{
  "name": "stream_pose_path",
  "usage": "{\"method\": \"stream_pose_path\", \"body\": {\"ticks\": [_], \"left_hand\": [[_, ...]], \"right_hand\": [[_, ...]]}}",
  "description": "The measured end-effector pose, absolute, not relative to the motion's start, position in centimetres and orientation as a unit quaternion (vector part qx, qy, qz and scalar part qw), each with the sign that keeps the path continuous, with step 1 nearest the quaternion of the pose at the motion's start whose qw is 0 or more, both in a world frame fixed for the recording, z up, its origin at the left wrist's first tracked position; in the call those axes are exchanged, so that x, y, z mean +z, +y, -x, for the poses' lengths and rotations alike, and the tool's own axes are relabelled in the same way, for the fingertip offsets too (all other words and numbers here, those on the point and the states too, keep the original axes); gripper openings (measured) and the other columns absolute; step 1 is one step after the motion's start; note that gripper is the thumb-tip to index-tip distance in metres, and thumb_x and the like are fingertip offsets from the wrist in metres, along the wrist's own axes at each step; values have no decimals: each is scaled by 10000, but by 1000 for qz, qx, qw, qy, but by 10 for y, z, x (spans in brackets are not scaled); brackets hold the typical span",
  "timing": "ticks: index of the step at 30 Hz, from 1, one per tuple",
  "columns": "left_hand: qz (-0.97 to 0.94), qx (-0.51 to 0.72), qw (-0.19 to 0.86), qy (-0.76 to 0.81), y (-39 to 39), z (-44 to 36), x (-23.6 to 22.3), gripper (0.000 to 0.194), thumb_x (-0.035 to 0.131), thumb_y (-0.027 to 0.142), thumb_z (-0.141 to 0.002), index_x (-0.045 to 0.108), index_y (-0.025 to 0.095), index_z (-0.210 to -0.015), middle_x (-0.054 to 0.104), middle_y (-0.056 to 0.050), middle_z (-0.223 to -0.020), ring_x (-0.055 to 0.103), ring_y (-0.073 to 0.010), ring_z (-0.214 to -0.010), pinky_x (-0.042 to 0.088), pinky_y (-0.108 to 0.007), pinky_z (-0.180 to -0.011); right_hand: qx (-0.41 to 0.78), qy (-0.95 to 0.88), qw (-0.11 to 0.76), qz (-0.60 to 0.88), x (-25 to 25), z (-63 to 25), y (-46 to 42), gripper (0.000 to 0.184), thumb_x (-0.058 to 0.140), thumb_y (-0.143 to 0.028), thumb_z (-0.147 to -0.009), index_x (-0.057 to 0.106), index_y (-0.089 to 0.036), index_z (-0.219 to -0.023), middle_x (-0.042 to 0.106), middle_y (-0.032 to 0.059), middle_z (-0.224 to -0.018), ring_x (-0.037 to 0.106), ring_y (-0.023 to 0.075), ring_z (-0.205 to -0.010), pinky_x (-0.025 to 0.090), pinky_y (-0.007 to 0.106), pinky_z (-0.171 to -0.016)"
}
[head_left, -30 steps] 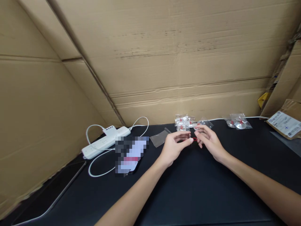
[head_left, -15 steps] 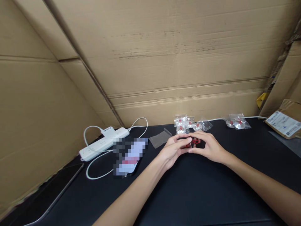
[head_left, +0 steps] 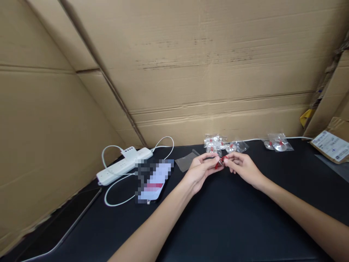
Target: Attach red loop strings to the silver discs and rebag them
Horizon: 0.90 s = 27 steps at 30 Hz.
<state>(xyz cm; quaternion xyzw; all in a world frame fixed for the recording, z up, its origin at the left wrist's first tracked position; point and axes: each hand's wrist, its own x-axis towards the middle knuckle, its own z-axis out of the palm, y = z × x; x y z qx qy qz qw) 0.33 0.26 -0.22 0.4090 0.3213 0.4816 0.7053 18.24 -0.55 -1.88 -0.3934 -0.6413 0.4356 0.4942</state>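
Note:
My left hand is closed, gripping a small shiny metal piece with red cord; the fingers hide most of it. Close beside it, my right hand pinches the red cord between thumb and forefinger. Both hands are held over the black table. Just behind them lie several small clear packets, each with a silver round piece and a bit of red. To the left of my left hand, a flat clear bag rests on the table.
A phone with a blurred screen lies left, next to a white power strip with looping white cable. A dark tablet-like slab is at far left. More packets and a labelled parcel sit right. Cardboard walls enclose the back.
My right thumb and fingers, which arched wide around the red cord, have come together in a pinch on it. My left hand keeps its grip. The view has shifted slightly.

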Motion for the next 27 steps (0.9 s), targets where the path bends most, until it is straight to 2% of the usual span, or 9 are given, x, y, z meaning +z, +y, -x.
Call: {"method": "stream_pose_path", "body": {"ticks": [2,6,11,13,17,21,27], "left_hand": [[-418,472,709,317,1,-4,-3,269,816,188,-695,678,108,-911,718,-76,-797,695,-191,-811,526,-454,-938],[-429,472,693,336,0,-6,-6,286,831,192,-671,676,108,-896,723,-87,-824,697,-200,-825,533,-429,-921],[-441,486,659,368,-1,-8,-6,320,833,222,-665,662,110,-911,720,-76,-788,697,-188,-787,550,-368,-858],[-440,486,649,386,-2,-9,-5,335,840,223,-650,656,112,-906,718,-72,-776,691,-173,-751,558,-321,-790],[-429,498,634,407,-4,-11,-3,340,850,236,-627,640,112,-863,715,-72,-772,685,-157,-709,549,-269,-715],[-415,517,638,392,-7,-14,-2,355,861,248,-608,626,115,-838,717,-75,-774,701,-181,-729,554,-306,-766],[-405,529,637,388,-10,-18,-6,333,853,244,-633,624,108,-832,722,-87,-782,696,-174,-678,556,-377,-822]], "right_hand": [[491,-604,493,388,-20,-182,-6,279,685,-434,-793,623,-169,-854,573,-9,-674,491,96,-525,409,240,-487],[560,-539,514,363,-17,-179,-11,288,731,-419,-746,610,-170,-825,483,-44,-606,409,79,-496,335,233,-463],[622,-531,469,333,-14,-175,-15,274,693,-418,-783,575,-181,-857,378,-81,-568,305,62,-469,265,225,-454],[577,-584,454,347,-16,-174,-15,270,702,-392,-774,554,-188,-870,423,-73,-593,332,66,-480,291,226,-464],[364,-697,462,410,-21,-173,-17,234,703,-288,-761,535,-208,-903,521,-34,-704,447,97,-565,386,241,-529],[208,-760,437,435,-20,-174,-22,226,659,-238,-780,521,-220,-957,530,-16,-785,461,101,-573,418,252,-559],[109,-794,386,457,-23,-171,-24,314,658,-225,-757,448,-216,-991,541,15,-873,536,152,-699,438,274,-620]]}}
